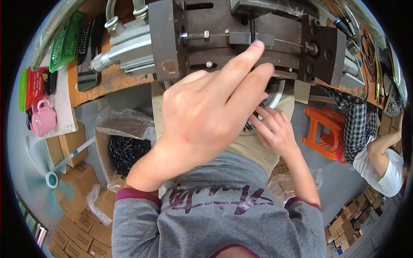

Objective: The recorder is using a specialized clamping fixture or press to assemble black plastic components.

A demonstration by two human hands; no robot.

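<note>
One grey short-sleeved shirt point(202, 225), mine, with dark purple script point(246, 201) printed across the front. Maroon bands point(137, 193) edge my collar point(235, 246) and both sleeves. Below, my beige trousers point(254, 147); left hand point(206, 105) and right hand point(276, 129), bare.

Head fisheye | head-worn | faces down | close above left hand point(202, 114)

Looks like a workshop or small factory floor. Shown by a heavy dark metal machine point(163, 41) at the far side, fitted with a silver cylinder point(133, 56) and clear hoses point(110, 9), on a worn wooden bench point(88, 96). Also by an open carton point(102, 144) of small black parts point(127, 154) at left, stacked boxes point(75, 234) near left, more boxes point(344, 217) near right, and, at right, an orange stool point(310, 129) beside another seated person point(385, 170).
</note>
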